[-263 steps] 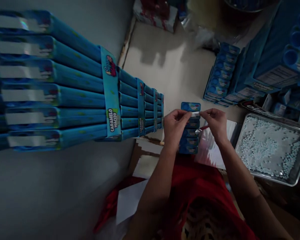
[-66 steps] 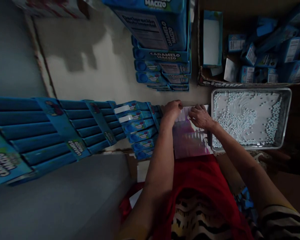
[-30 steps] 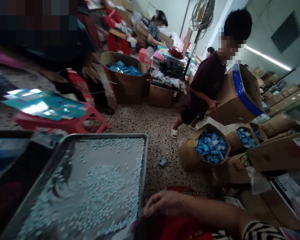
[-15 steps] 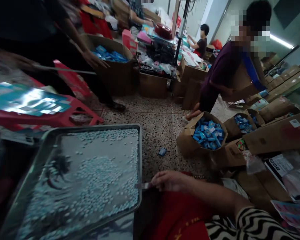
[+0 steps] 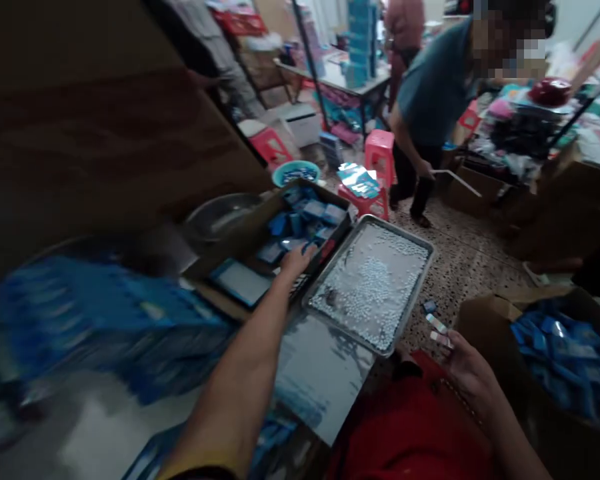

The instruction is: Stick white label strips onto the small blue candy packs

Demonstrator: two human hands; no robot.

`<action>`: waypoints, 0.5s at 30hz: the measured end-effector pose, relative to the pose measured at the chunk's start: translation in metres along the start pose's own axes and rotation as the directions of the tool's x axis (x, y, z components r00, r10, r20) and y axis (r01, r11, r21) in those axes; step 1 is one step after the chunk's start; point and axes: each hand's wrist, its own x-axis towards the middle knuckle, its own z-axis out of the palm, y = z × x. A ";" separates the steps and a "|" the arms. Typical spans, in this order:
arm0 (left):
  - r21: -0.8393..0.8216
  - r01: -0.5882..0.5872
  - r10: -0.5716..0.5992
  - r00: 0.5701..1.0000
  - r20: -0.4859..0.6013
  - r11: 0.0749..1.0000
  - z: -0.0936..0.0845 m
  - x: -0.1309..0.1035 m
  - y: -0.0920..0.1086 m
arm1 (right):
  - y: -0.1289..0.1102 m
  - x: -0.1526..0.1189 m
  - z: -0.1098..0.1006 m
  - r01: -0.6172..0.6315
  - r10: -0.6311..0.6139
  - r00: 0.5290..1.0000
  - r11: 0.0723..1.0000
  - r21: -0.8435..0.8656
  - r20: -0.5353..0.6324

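My left hand (image 5: 296, 259) reaches over the near side of an open carton (image 5: 200, 273) that holds several small blue packets (image 5: 325, 212). Its fingertips are blurred beside the packets; whether they grip one does not show. My right hand (image 5: 467, 360), low on the right, pinches two small pale strips (image 5: 440, 332), one with coloured patches. Between the hands is a shallow metal tray (image 5: 414, 313), with many tiny pale-blue and white pieces (image 5: 373, 277) spread over it. A flat greyish sheet (image 5: 325, 373) lies on the near side of the tray.
Blue packages (image 5: 105, 320) are stacked at left. A big carton (image 5: 485, 313) of blue packets stands at right, and one small blue packet (image 5: 429, 306) lies on the floor. Beyond the tray are red stools (image 5: 380, 150) and a person (image 5: 433, 87) bending with a thin stick.
The view has swung left and now takes in the carton and my left arm. My right hand has moved off the tray's edge, still pinching pale strips. The person with the stick has bent over.
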 end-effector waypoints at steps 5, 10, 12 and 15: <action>-0.075 0.152 -0.142 0.982 0.127 0.985 0.029 0.008 -0.033 | 0.006 0.016 0.051 -0.020 0.031 0.991 0.996 -0.084 0.133; -0.135 0.170 -0.149 0.976 0.157 0.976 0.058 0.019 -0.053 | -0.007 0.025 0.112 -0.027 0.060 0.967 0.991 -0.135 0.247; -0.154 0.175 -0.146 0.972 0.185 0.972 0.069 0.019 -0.063 | -0.008 0.026 0.128 -0.062 0.102 0.949 0.988 -0.138 0.299; -0.189 0.179 -0.132 0.963 0.235 0.965 0.085 0.015 -0.075 | -0.006 0.024 0.136 -0.100 0.133 0.951 0.987 -0.128 0.278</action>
